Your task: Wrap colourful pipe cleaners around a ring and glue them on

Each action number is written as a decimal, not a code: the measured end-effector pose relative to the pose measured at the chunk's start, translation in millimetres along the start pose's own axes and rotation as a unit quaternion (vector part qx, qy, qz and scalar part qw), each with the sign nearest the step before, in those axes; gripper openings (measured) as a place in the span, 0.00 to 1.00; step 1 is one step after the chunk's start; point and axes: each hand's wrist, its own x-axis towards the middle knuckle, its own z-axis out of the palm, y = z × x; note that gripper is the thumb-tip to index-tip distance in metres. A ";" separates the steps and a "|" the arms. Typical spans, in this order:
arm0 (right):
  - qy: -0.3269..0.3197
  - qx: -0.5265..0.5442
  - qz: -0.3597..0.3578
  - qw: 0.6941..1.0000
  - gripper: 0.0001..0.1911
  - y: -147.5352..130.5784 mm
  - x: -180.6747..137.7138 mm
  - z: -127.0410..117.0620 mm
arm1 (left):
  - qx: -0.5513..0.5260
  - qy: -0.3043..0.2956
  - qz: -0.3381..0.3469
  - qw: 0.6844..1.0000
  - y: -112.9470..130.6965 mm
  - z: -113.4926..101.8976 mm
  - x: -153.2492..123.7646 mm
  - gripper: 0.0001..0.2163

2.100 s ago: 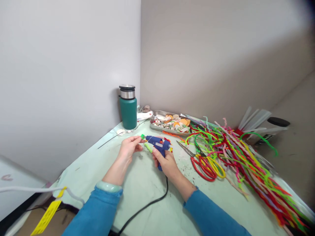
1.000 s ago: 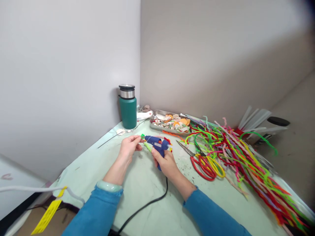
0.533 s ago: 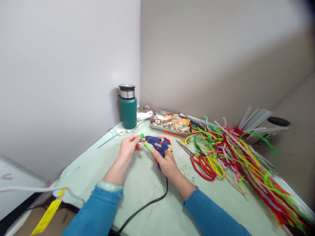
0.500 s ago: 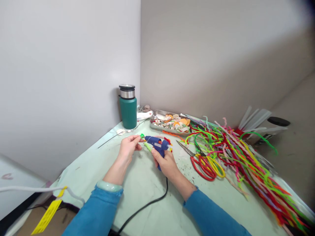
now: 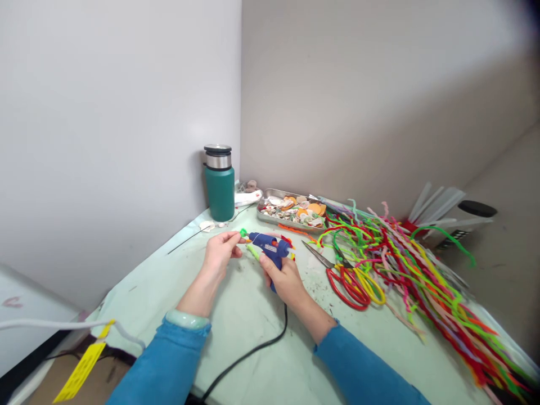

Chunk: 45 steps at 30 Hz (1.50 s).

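My right hand [image 5: 287,280] is wrapped round the grip of a blue glue gun [image 5: 270,246], whose black cord [image 5: 248,354] trails toward me. The gun's nozzle points left at a small green pipe-cleaner piece [image 5: 245,236]. My left hand [image 5: 220,254] pinches that piece between thumb and fingers, just above the pale green table cover [image 5: 236,315]. Both sleeves are blue, and a pale bangle sits on my left wrist.
A teal flask [image 5: 220,191] stands in the corner by the walls. A metal tray [image 5: 265,215] of shells lies behind the gun. Scissors [image 5: 323,260] and a long heap of coloured pipe cleaners [image 5: 413,270] fill the right side. Clear glue sticks [image 5: 434,203] lean at far right.
Almost nothing differs: both hands stay where they were, with the gun's nozzle kept against the green piece.
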 end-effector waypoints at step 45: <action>0.025 -0.036 -0.008 0.999 0.21 -4.9 -0.4 -1.0 | 0.029 0.013 0.025 0.999 1.4 4.0 -3.8 0.14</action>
